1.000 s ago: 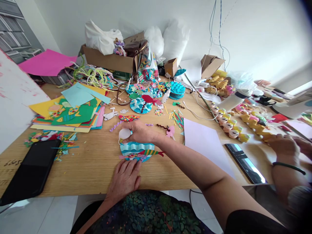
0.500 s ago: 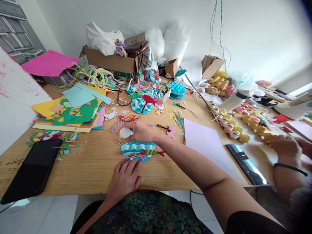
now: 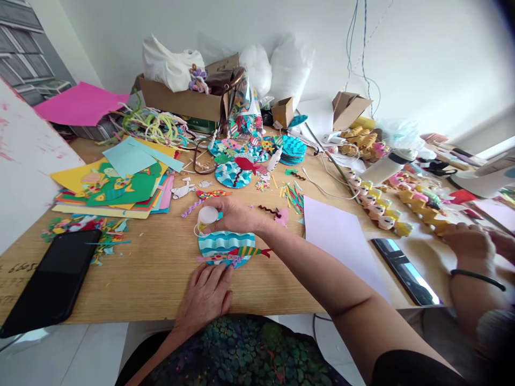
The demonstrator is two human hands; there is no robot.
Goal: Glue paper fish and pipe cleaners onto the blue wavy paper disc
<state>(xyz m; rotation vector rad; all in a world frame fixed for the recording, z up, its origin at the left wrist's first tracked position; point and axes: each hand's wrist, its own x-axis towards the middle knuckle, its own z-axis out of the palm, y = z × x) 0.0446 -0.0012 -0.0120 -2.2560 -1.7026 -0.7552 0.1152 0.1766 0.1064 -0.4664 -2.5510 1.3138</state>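
My right hand [image 3: 235, 215] reaches across and grips a white roll of tape [image 3: 207, 215] with a yellow label, above the upper left rim of a blue wavy paper disc [image 3: 225, 242]. A thin white loop hangs at the roll's left side. Low on the disc lie a striped paper fish [image 3: 253, 252] with a red tail and a spotted one [image 3: 219, 258]. My left hand [image 3: 207, 289] rests flat at the disc's bottom edge, fingers stretched out and fingertips touching it. The thumb side of the right hand is partly hidden.
Behind lie a polka-dot fish [image 3: 213, 194], another wavy disc [image 3: 233, 177] and a glue bottle [image 3: 275, 159]. Coloured paper [image 3: 116, 187] and a phone [image 3: 52, 273] are at left. White paper [image 3: 338, 241] and a dark phone [image 3: 406, 271] lie right, near another person's hands [image 3: 470, 246].
The roll of tape has tilted slightly in my right hand, which has shifted only a little. My left hand stays in place.
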